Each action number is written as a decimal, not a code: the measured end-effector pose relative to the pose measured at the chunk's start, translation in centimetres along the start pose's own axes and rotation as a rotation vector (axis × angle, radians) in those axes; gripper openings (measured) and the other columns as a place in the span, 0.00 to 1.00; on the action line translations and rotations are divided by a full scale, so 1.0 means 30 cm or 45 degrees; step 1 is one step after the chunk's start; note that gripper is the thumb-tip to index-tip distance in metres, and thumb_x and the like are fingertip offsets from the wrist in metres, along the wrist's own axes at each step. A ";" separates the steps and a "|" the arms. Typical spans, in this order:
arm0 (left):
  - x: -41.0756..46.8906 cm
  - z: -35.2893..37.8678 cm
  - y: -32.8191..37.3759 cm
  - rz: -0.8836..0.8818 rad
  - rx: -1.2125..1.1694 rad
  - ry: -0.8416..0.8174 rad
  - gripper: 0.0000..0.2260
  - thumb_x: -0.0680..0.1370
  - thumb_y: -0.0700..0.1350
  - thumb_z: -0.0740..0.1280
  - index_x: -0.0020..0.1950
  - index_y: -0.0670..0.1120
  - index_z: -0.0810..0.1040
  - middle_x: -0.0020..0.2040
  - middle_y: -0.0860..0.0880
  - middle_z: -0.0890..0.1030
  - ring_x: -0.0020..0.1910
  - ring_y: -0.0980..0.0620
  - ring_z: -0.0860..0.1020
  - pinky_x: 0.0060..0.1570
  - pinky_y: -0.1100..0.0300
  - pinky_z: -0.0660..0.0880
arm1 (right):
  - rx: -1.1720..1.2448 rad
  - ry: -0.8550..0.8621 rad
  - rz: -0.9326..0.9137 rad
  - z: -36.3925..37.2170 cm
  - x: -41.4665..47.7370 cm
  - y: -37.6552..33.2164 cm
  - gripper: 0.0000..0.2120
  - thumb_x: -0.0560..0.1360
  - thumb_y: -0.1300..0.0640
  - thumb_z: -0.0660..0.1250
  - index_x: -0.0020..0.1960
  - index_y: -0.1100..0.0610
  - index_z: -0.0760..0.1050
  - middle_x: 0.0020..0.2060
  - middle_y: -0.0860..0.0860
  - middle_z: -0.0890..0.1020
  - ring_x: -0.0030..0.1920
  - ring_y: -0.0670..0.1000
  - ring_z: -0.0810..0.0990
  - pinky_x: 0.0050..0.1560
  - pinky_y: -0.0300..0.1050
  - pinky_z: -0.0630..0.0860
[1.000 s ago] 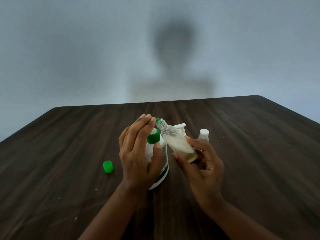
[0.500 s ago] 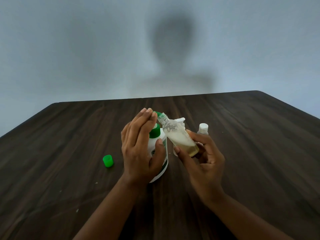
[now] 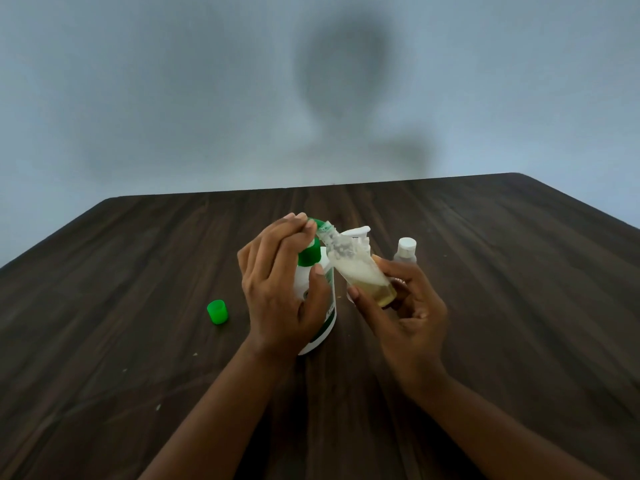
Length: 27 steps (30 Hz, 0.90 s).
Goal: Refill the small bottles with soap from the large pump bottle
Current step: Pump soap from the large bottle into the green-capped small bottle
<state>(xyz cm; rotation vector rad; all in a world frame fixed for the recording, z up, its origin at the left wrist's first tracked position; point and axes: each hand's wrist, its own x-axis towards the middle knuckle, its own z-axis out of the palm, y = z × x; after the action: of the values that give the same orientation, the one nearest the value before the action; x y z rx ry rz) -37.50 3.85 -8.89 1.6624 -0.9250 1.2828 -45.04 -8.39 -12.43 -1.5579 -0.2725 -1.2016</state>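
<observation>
Pumping is continued unchanged: large pump bottle still pressed by flat left hand, part-filled small bottle gripped by right hand.

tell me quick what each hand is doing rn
Left hand: open, pressing down on the large pump bottle.
Right hand: gripping the tilted small bottle.
</observation>
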 end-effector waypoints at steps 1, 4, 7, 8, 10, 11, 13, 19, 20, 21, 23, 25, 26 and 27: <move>0.002 -0.001 -0.001 -0.005 0.009 -0.013 0.14 0.72 0.43 0.61 0.57 0.42 0.75 0.57 0.46 0.78 0.59 0.50 0.75 0.58 0.59 0.66 | 0.004 0.004 -0.008 0.002 0.006 0.000 0.14 0.70 0.58 0.74 0.54 0.52 0.75 0.50 0.38 0.81 0.50 0.45 0.84 0.45 0.35 0.80; 0.009 -0.009 -0.008 0.003 0.043 -0.066 0.16 0.73 0.45 0.61 0.60 0.43 0.74 0.60 0.49 0.76 0.61 0.51 0.74 0.61 0.62 0.63 | -0.005 0.014 -0.045 0.003 0.018 0.009 0.14 0.71 0.57 0.74 0.55 0.53 0.76 0.50 0.43 0.81 0.49 0.46 0.83 0.45 0.36 0.80; 0.009 -0.011 -0.009 0.024 0.070 -0.087 0.17 0.73 0.46 0.61 0.61 0.43 0.73 0.61 0.47 0.76 0.61 0.51 0.74 0.60 0.61 0.63 | -0.004 0.016 -0.043 0.002 0.023 0.015 0.16 0.71 0.56 0.74 0.56 0.54 0.76 0.49 0.46 0.81 0.50 0.47 0.83 0.44 0.36 0.80; 0.011 -0.009 -0.006 0.017 0.068 -0.082 0.16 0.73 0.45 0.61 0.60 0.43 0.74 0.60 0.45 0.77 0.61 0.50 0.74 0.59 0.60 0.64 | -0.003 0.016 -0.038 0.003 0.022 0.017 0.16 0.71 0.55 0.74 0.56 0.54 0.76 0.49 0.46 0.81 0.50 0.47 0.83 0.44 0.36 0.80; 0.016 -0.006 -0.006 -0.005 0.053 -0.066 0.14 0.72 0.45 0.61 0.56 0.44 0.74 0.56 0.44 0.79 0.57 0.50 0.75 0.56 0.60 0.64 | -0.006 0.006 -0.012 0.002 0.016 0.020 0.14 0.71 0.53 0.74 0.55 0.53 0.76 0.49 0.43 0.81 0.50 0.46 0.83 0.45 0.36 0.80; 0.015 -0.005 -0.008 -0.008 0.053 -0.066 0.12 0.72 0.44 0.61 0.55 0.45 0.74 0.54 0.44 0.80 0.56 0.50 0.75 0.55 0.60 0.64 | -0.015 -0.006 0.016 0.000 0.011 0.021 0.14 0.71 0.54 0.74 0.53 0.53 0.76 0.50 0.40 0.81 0.50 0.45 0.83 0.45 0.35 0.80; 0.007 -0.005 -0.009 0.011 0.063 -0.068 0.11 0.72 0.44 0.61 0.54 0.45 0.73 0.53 0.44 0.80 0.55 0.50 0.76 0.54 0.61 0.65 | -0.036 -0.019 0.047 -0.005 0.001 0.023 0.14 0.70 0.55 0.73 0.54 0.55 0.75 0.51 0.36 0.81 0.51 0.42 0.83 0.45 0.34 0.79; 0.009 -0.002 0.001 0.021 0.050 -0.039 0.14 0.73 0.45 0.61 0.58 0.44 0.73 0.59 0.47 0.77 0.60 0.50 0.75 0.57 0.58 0.66 | -0.003 0.008 -0.012 -0.004 0.015 0.017 0.15 0.70 0.57 0.74 0.54 0.58 0.76 0.48 0.46 0.81 0.49 0.46 0.83 0.46 0.36 0.79; 0.011 -0.005 -0.001 0.029 0.057 -0.040 0.15 0.73 0.45 0.61 0.59 0.44 0.73 0.59 0.46 0.78 0.60 0.50 0.75 0.58 0.58 0.66 | -0.010 0.007 -0.025 -0.002 0.018 0.014 0.15 0.71 0.56 0.74 0.55 0.57 0.76 0.48 0.47 0.81 0.49 0.47 0.83 0.46 0.37 0.79; 0.013 -0.006 -0.004 0.036 0.061 -0.043 0.15 0.74 0.45 0.61 0.59 0.43 0.73 0.60 0.46 0.78 0.61 0.50 0.75 0.59 0.58 0.66 | -0.018 0.006 -0.039 -0.002 0.021 0.013 0.15 0.71 0.56 0.74 0.55 0.57 0.76 0.48 0.48 0.81 0.48 0.47 0.83 0.45 0.37 0.80; 0.016 -0.009 -0.005 0.043 0.067 -0.055 0.15 0.74 0.45 0.61 0.59 0.43 0.73 0.61 0.48 0.76 0.61 0.50 0.75 0.60 0.57 0.66 | -0.031 0.008 -0.054 0.000 0.026 0.013 0.15 0.71 0.56 0.74 0.55 0.56 0.76 0.48 0.48 0.81 0.48 0.47 0.83 0.45 0.37 0.79; 0.018 -0.010 -0.002 0.043 0.066 -0.057 0.15 0.74 0.45 0.61 0.59 0.43 0.74 0.60 0.49 0.75 0.61 0.50 0.75 0.60 0.58 0.66 | -0.035 0.012 -0.048 0.001 0.026 0.016 0.15 0.71 0.56 0.74 0.55 0.57 0.75 0.48 0.48 0.80 0.48 0.46 0.83 0.45 0.37 0.79; 0.018 -0.009 0.000 0.040 0.064 -0.047 0.14 0.74 0.45 0.61 0.57 0.43 0.75 0.59 0.48 0.76 0.60 0.51 0.75 0.59 0.59 0.66 | -0.036 0.007 -0.041 0.000 0.023 0.016 0.15 0.71 0.55 0.74 0.55 0.57 0.75 0.48 0.47 0.80 0.49 0.46 0.83 0.45 0.37 0.79; 0.020 -0.007 -0.001 0.038 0.064 -0.033 0.13 0.74 0.44 0.61 0.55 0.42 0.76 0.57 0.47 0.78 0.58 0.51 0.76 0.58 0.60 0.65 | -0.037 -0.005 -0.031 -0.001 0.020 0.017 0.15 0.72 0.54 0.74 0.55 0.57 0.75 0.49 0.46 0.80 0.49 0.46 0.83 0.45 0.36 0.79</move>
<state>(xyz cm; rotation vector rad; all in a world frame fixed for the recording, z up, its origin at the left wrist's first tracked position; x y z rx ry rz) -37.42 4.02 -8.29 1.7133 -0.9426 1.3171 -44.42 -8.84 -12.25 -1.5862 -0.2785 -1.2265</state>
